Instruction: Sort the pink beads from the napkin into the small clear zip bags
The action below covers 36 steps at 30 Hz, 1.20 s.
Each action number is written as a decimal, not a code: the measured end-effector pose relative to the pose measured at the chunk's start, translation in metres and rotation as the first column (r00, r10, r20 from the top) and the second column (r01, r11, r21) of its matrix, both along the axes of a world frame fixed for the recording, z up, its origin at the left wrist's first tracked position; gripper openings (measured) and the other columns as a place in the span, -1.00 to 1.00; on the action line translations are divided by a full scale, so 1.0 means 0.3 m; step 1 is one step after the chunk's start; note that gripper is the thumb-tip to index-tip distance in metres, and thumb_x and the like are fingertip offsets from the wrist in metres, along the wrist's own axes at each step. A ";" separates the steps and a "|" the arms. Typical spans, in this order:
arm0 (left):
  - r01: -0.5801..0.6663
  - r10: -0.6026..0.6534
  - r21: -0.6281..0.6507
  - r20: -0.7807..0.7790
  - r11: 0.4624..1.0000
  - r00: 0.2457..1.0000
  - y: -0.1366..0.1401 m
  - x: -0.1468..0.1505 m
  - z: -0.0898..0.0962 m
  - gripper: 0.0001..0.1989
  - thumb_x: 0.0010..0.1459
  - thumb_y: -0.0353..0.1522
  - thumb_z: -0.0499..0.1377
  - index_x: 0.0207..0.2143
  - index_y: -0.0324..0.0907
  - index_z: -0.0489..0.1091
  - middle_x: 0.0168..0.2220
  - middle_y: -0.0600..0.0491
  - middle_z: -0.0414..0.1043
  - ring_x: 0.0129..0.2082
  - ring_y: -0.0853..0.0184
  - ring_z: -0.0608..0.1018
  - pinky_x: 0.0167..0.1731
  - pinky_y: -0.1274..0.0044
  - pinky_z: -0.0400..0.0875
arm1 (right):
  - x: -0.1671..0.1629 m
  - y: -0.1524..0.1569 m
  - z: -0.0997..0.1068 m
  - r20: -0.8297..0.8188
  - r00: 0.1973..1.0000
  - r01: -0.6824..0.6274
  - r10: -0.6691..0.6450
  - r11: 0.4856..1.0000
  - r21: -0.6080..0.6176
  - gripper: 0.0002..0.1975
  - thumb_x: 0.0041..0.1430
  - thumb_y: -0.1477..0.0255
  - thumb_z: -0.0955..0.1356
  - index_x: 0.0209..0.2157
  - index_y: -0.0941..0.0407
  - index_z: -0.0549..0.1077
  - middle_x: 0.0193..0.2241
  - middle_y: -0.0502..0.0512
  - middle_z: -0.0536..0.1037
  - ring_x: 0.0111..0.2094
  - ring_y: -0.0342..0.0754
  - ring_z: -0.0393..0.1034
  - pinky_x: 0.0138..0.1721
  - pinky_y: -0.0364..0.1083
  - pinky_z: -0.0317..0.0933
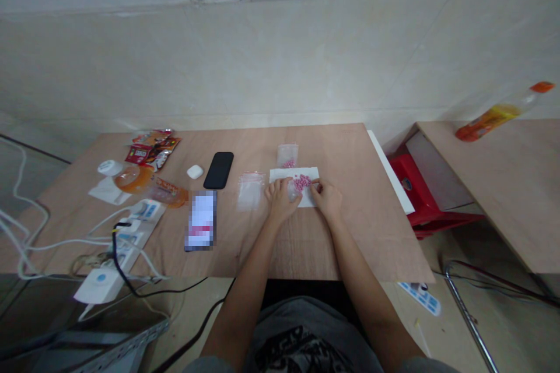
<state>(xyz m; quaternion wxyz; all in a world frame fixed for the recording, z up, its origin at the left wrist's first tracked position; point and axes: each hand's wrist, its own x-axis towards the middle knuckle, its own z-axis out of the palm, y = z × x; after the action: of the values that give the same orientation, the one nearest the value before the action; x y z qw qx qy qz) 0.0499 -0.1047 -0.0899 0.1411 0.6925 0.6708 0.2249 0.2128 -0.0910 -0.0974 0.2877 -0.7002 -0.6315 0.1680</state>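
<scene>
A loose pile of small pink beads [301, 182] lies on a sheet of white paper [308, 200] in front of me. My left hand [281, 200] rests over the paper's left part. Its thumb and fingers close around what looks like a small clear plastic bag [293, 190], beside the beads. At the paper's right edge, my right hand [328, 198] has its thumb and forefinger pinched together near the beads; anything between them is too small to make out. Just beyond the paper lies a clear zip bag [287, 154] with pink beads in its lower end.
Left of my hands are clear zip bags [250, 191], a black phone [219, 170], a lit phone [201, 221] and a white case [195, 172]. Farther left lie an orange drink bottle [144, 182], snack wrappers [153, 148] and a cabled power strip [131, 242]. A red stool [413, 186] stands right.
</scene>
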 end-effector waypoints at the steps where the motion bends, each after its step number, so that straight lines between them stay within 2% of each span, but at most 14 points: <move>1: 0.003 -0.003 0.003 0.002 1.000 1.000 0.000 0.000 0.001 -0.45 0.09 -0.16 0.22 0.12 -0.05 0.23 0.07 -0.03 0.33 0.08 0.13 0.31 0.12 0.29 0.06 | 0.001 0.001 0.000 -0.024 1.000 -0.002 0.002 1.000 0.012 -0.65 0.23 0.15 0.24 -0.21 0.05 0.54 -0.55 0.01 0.48 -0.51 -0.10 0.34 -0.48 -0.15 0.05; 4: 0.002 -0.002 -0.001 -0.002 1.000 1.000 -0.001 0.000 0.005 -0.46 0.09 -0.16 0.22 0.12 -0.04 0.24 0.07 -0.04 0.33 0.09 0.13 0.31 0.13 0.30 0.05 | -0.004 0.008 -0.003 -0.153 0.986 -0.061 0.070 0.996 0.065 -0.62 0.22 0.12 0.25 -0.24 0.07 0.55 -0.57 0.00 0.44 -0.53 -0.11 0.29 -0.47 -0.15 0.09; 8: 0.012 -0.012 -0.005 0.004 1.000 1.000 -0.002 -0.002 0.006 -0.46 0.11 -0.16 0.20 0.13 -0.03 0.22 0.08 -0.03 0.32 0.09 0.13 0.31 0.13 0.30 0.05 | -0.030 0.019 -0.004 -0.354 0.909 -0.194 0.220 0.975 0.109 -0.61 0.19 0.11 0.26 -0.28 0.12 0.55 -0.60 -0.01 0.40 -0.57 -0.12 0.22 -0.48 -0.14 0.11; 13: 0.019 -0.019 0.004 0.020 1.000 1.000 -0.003 -0.004 0.004 -0.45 0.11 -0.16 0.20 0.14 -0.03 0.22 0.07 -0.02 0.33 0.10 0.13 0.31 0.14 0.30 0.05 | -0.058 0.026 -0.010 -0.425 0.860 -0.275 0.284 0.958 0.083 -0.62 0.18 0.13 0.28 -0.26 0.13 0.55 -0.59 -0.01 0.41 -0.58 -0.13 0.19 -0.51 -0.15 0.07; 19: 0.018 -0.018 0.004 0.018 1.000 1.000 -0.004 -0.004 0.002 -0.46 0.10 -0.18 0.21 0.13 -0.04 0.22 0.08 -0.02 0.33 0.10 0.14 0.30 0.14 0.30 0.05 | -0.055 0.031 -0.026 -0.399 0.841 -0.369 0.365 0.927 0.072 -0.62 0.22 0.14 0.26 -0.24 0.11 0.55 -0.47 0.05 0.53 -0.49 -0.10 0.31 -0.41 -0.13 0.17; 23: 0.018 -0.018 0.019 0.006 1.000 1.000 -0.002 -0.005 -0.002 -0.46 0.11 -0.14 0.20 0.13 -0.03 0.22 0.07 -0.01 0.33 0.09 0.14 0.31 0.13 0.30 0.05 | -0.033 0.038 -0.014 -0.306 0.900 -0.307 0.309 0.950 0.056 -0.64 0.25 0.17 0.25 -0.19 0.10 0.55 -0.44 0.05 0.55 -0.48 -0.10 0.34 -0.41 -0.14 0.17; 27: 0.018 -0.018 0.000 -0.010 1.000 1.000 -0.001 -0.006 -0.003 -0.44 0.10 -0.14 0.21 0.13 -0.02 0.21 0.09 -0.01 0.33 0.10 0.13 0.31 0.12 0.30 0.07 | -0.003 0.057 0.017 -0.099 0.966 -0.237 0.237 0.971 0.009 -0.70 0.25 0.23 0.27 -0.15 0.06 0.55 -0.47 0.03 0.54 -0.48 -0.10 0.36 -0.43 -0.16 0.11; 31: 0.012 -0.012 0.008 -0.008 1.000 1.000 -0.001 -0.003 -0.001 -0.47 0.09 -0.16 0.22 0.11 -0.01 0.24 0.08 0.00 0.34 0.09 0.13 0.32 0.11 0.30 0.08 | 0.007 0.085 0.039 0.023 0.973 -0.230 0.231 0.972 -0.044 -0.72 0.25 0.23 0.29 -0.13 0.04 0.55 -0.48 0.02 0.55 -0.49 -0.10 0.37 -0.45 -0.16 0.09; 36: 0.002 -0.002 0.009 -0.011 1.000 1.000 -0.003 0.000 0.001 -0.48 0.09 -0.17 0.22 0.10 -0.01 0.25 0.06 -0.01 0.35 0.08 0.13 0.32 0.10 0.30 0.08 | -0.001 0.109 0.036 0.067 0.958 -0.273 0.278 0.959 -0.080 -0.71 0.26 0.22 0.29 -0.13 0.04 0.54 -0.38 0.07 0.59 -0.42 -0.08 0.43 -0.39 -0.15 0.15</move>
<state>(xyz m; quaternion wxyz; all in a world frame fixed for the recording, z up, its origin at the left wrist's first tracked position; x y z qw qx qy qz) 0.0498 -0.1055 -0.0895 0.1347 0.6949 0.6699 0.2240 0.2124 -0.0582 -0.0867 0.2121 -0.6209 -0.7273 0.2012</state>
